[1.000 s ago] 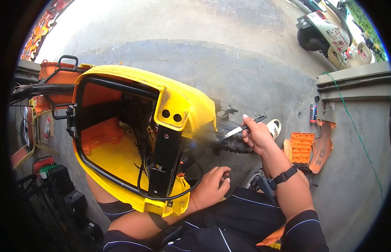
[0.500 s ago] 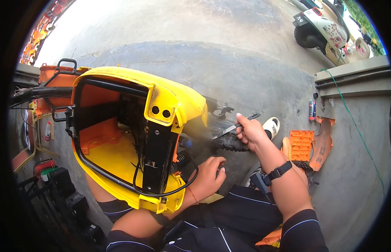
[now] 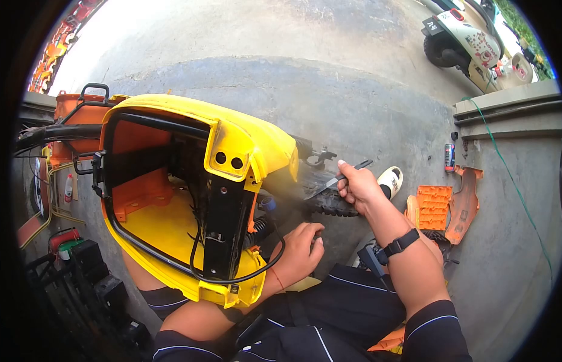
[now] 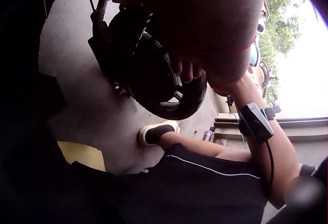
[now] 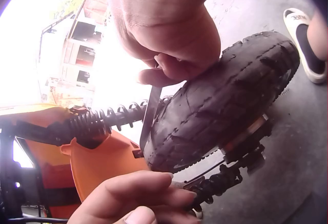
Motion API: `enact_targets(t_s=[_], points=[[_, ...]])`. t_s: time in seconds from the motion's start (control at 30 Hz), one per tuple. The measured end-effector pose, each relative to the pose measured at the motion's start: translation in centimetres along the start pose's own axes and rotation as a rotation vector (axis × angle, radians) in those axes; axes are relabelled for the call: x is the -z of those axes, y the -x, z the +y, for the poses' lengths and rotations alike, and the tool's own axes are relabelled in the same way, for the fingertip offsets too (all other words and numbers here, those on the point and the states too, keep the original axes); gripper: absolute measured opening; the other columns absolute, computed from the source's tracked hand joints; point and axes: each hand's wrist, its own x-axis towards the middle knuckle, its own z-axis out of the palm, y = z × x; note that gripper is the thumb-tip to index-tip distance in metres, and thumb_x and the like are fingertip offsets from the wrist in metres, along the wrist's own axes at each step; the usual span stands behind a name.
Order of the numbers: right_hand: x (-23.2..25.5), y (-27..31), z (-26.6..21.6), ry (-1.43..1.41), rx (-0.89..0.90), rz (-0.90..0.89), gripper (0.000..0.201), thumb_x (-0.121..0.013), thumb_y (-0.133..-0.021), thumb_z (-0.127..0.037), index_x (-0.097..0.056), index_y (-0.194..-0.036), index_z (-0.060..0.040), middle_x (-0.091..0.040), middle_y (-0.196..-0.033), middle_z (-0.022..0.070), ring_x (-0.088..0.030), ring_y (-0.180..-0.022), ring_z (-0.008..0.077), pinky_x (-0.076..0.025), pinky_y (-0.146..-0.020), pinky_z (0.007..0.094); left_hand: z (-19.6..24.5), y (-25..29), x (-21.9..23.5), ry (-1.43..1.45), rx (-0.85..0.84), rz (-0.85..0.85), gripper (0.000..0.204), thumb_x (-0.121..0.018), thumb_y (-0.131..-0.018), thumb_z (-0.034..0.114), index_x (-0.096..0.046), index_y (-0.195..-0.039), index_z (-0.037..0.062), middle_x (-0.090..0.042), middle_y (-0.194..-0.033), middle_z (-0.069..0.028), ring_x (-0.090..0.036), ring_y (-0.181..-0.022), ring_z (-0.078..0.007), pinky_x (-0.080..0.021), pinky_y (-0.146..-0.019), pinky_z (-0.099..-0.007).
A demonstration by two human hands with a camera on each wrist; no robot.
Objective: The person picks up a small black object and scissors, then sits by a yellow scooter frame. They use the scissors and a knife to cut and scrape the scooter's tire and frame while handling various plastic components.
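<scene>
A yellow scooter body shell (image 3: 251,142) with an orange inside stands tipped in front of me. Behind it lies a black knobbly tyre (image 3: 330,204) (image 5: 225,101). My right hand (image 3: 358,188) (image 5: 169,34) grips a flat metal blade tool (image 3: 336,180) with a dark handle. The blade (image 5: 149,113) points down into the gap between the tyre and an orange panel (image 5: 105,162). My left hand (image 3: 299,248) (image 5: 138,201) rests by the shell's lower edge near a black cable (image 3: 257,274), fingers loosely bent, nothing seen in it. A black coil spring (image 5: 110,119) runs beside the blade.
Loose orange panels (image 3: 435,208) and a spray can (image 3: 450,158) lie on the concrete to the right, by a raised step (image 3: 510,114) with a green cord (image 3: 504,172). A white scooter (image 3: 468,42) stands far right. An orange crate (image 3: 82,108) and dark parts (image 3: 94,271) sit left.
My right hand with the blade tool has shifted a little left and up, towards the yellow shell. The left hand has stayed about where it was.
</scene>
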Motion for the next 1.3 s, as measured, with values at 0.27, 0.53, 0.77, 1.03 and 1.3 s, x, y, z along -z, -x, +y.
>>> enact_targets(t_s=[0.27,0.53,0.77,1.03,1.3], points=[[0.1,-0.4,-0.1,0.021,0.013,0.002,0.033,-0.06,-0.101,-0.035,-0.057,-0.094,-0.0028,-0.059,-0.063,0.0054,-0.051,-0.045,0.0123,-0.032,-0.036,0.0251,0.3,-0.1,-0.1,-0.059,-0.087,0.043,0.027,-0.06,-0.089,0.007,-0.059,-0.115,-0.0014,-0.062,-0.108,-0.018,-0.065,-0.095,-0.0315,-0.052,-0.085,-0.0385],[-0.3,-0.8,-0.2,0.076,-0.006,0.025,0.038,-0.058,-0.1,-0.037,-0.061,-0.095,0.0005,-0.061,-0.068,0.0066,-0.053,-0.049,0.0134,-0.033,-0.04,0.0282,-0.1,-3.6,-1.6,-0.294,-0.093,0.423,0.039,-0.065,-0.088,0.004,-0.054,-0.125,-0.0031,-0.057,-0.115,-0.0206,-0.058,-0.103,-0.0364,-0.049,-0.09,-0.0408],[-1.4,-0.2,-0.5,0.128,0.015,0.055,0.037,-0.06,-0.098,-0.038,-0.059,-0.091,-0.0017,-0.057,-0.063,0.0032,-0.048,-0.046,0.011,-0.03,-0.037,0.0266,-1.8,-5.2,-0.9,-0.46,-0.198,0.496,0.015,-0.072,-0.086,0.007,-0.068,-0.1,0.003,-0.062,-0.095,-0.0108,-0.059,-0.088,-0.0315,-0.05,-0.079,-0.0386],[0.3,-1.4,-1.3,0.177,0.04,0.116,0.037,-0.059,-0.099,-0.038,-0.059,-0.091,-0.0017,-0.049,-0.059,0.001,-0.04,-0.045,0.0114,-0.03,-0.042,0.029,-2.4,-5.4,-0.5,-0.565,-0.248,0.418,0.011,-0.071,-0.085,0.005,-0.069,-0.096,0.005,-0.062,-0.089,-0.0094,-0.058,-0.082,-0.031,-0.048,-0.074,-0.0388],[0.5,-2.2,-1.2,0.153,0.068,0.145,0.036,-0.056,-0.099,-0.038,-0.055,-0.088,-0.003,-0.044,-0.056,0.0,-0.037,-0.044,0.0117,-0.028,-0.043,0.0297,-2.4,-6.0,-0.9,-0.566,-0.236,0.486,0.006,-0.066,-0.083,0.006,-0.064,-0.087,0.0096,-0.053,-0.08,-0.0102,-0.054,-0.078,-0.0322,-0.045,-0.07,-0.0417]])
